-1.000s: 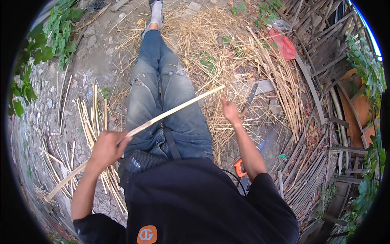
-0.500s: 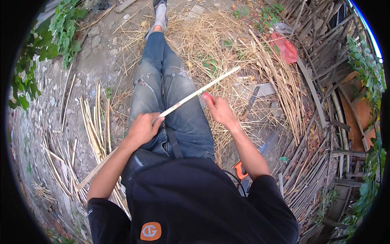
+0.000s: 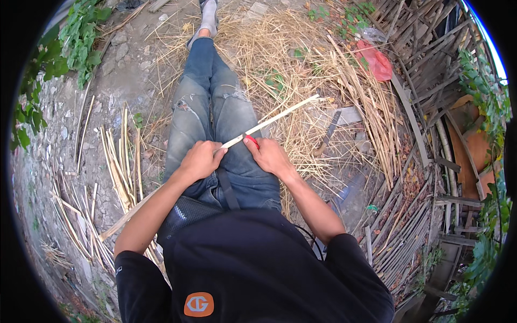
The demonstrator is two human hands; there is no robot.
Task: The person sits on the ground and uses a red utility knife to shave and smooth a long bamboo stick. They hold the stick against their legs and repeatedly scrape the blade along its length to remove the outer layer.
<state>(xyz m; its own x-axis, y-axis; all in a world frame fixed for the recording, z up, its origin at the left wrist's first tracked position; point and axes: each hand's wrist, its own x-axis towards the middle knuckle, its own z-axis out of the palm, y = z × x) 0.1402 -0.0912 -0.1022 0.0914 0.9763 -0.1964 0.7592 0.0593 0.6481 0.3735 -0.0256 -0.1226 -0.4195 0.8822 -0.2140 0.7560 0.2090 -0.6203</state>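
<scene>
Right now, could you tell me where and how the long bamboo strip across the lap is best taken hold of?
Probably at its near end, where the left hand grips the bamboo strip, coming from the left. The strip is thin and slants up to the right over the jeans; its free far end would likely flex. The right hand holds a red-handled tool against it.

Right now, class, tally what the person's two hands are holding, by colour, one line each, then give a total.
Pale: 1, the bamboo strip in the left hand
Red: 1, the red-handled tool in the right hand
Total: 2
</scene>
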